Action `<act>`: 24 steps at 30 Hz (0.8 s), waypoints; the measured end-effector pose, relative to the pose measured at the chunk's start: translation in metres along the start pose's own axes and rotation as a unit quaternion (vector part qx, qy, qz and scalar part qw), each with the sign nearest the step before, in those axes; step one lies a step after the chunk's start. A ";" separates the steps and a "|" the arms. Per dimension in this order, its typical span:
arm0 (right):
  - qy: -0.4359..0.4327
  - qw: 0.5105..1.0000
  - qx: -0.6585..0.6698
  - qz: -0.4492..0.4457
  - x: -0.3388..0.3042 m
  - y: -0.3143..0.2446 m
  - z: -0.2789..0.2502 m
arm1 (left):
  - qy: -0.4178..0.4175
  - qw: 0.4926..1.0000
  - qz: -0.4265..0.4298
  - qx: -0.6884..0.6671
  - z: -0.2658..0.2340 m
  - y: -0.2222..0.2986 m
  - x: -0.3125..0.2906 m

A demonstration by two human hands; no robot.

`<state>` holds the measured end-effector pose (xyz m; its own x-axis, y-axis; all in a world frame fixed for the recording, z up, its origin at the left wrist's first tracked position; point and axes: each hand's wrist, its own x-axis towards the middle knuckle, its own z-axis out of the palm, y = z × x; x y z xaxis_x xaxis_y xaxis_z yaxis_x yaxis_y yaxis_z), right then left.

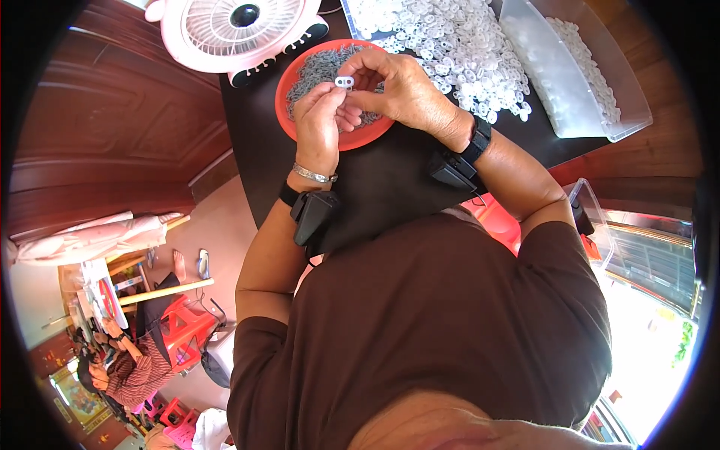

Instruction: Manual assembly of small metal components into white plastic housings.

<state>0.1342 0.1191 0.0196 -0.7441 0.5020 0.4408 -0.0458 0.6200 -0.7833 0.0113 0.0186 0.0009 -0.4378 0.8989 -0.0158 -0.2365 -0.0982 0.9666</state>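
Note:
My left hand (321,116) is closed in a pinch at a small white oval plastic piece with two dark holes (344,82). My right hand (401,88) comes in from the other side, its index finger and thumb curled in close around the same piece. Whatever lies between the right fingertips is too small to make out. Both hands are over an orange-red bowl (361,140) filled with small grey screw-like parts (319,69).
White oval pieces (457,52) lie heaped on the dark table (259,142) at far right, beside a translucent bin (559,82) holding more. A pink-and-white fan (241,37) stands at far left. Another person (142,367) sits at lower left near red stools (184,330).

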 end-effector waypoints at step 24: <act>0.022 0.994 -0.069 -0.087 -0.007 -0.001 0.011 | 0.021 0.998 0.054 0.017 -0.002 0.002 -0.004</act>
<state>0.1320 0.1081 0.0129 -0.7023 0.4048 0.5856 -0.0766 0.7748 -0.6275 0.0110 0.0144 0.0024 -0.4951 0.8653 0.0782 -0.1573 -0.1778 0.9714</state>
